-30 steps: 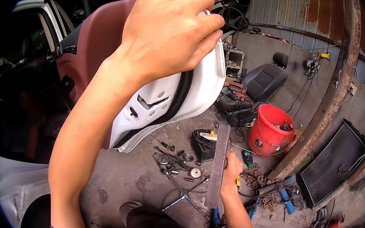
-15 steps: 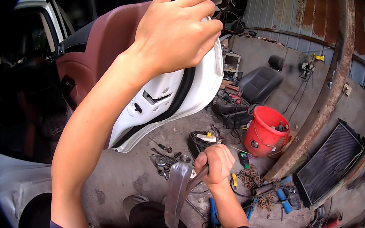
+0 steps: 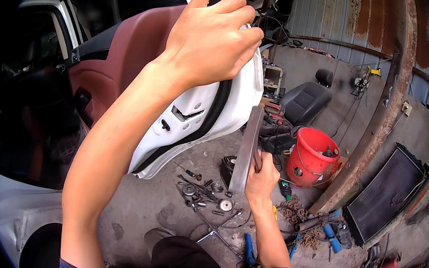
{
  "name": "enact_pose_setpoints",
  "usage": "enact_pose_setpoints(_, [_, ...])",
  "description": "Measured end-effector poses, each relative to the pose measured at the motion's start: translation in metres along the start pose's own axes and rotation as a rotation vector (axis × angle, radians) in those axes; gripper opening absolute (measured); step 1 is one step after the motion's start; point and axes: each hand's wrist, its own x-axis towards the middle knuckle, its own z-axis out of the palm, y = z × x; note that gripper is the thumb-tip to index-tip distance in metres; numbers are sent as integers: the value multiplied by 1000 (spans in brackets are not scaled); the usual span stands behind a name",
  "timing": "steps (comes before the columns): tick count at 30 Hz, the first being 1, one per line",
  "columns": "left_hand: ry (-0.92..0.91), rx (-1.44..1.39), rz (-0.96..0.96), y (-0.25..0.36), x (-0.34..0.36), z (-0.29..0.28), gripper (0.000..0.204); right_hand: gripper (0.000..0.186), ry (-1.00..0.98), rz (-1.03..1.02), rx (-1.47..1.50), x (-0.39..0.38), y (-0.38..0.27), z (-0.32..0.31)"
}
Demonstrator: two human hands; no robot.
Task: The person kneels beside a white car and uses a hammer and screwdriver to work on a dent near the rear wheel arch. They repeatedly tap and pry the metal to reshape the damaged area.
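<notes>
A white car door [image 3: 249, 87] with a reddish-brown inner panel [image 3: 144, 33] stands open in front of me. High on its edge, my left hand [image 3: 206, 43] is closed over the top corner, fingers bent around it. Its palm side is hidden. My right hand [image 3: 263, 179] grips the handle of a steel body slapper [image 3: 245, 156], a long flat metal bar. The bar stands nearly upright beside the door's outer edge, its upper end close to the white metal. I cannot tell whether they touch. The door latch [image 3: 187, 114] shows below my left wrist.
Loose car parts and tools [image 3: 197, 190] lie on the concrete floor below, by a cross-shaped wrench [image 3: 212, 231]. Farther right are a red bucket [image 3: 304, 160], a dark car seat [image 3: 305, 99], a rusty post [image 3: 387, 106], a radiator [image 3: 387, 193] and chains [image 3: 311, 237].
My right hand has risen slightly and turned the body slapper, swinging the bar up toward the door's edge. My left hand keeps its hold, shifting slightly right in view.
</notes>
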Motion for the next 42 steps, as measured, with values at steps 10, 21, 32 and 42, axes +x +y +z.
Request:
enact_pose_setpoints(10, [29,20,7,-1,8,12,6,22,28,-58,-7,4,21,17])
enact_pose_setpoints(21, [-10,71,44,11,28,31,7,24,54,-47,54,28,26,17])
enact_pose_setpoints(32, [43,54,22,2,25,38,6,22,28,43,21,39,23,14])
enact_pose_setpoints(42, [-33,67,45,19,34,37,6,26,63,48,66,21,27,30])
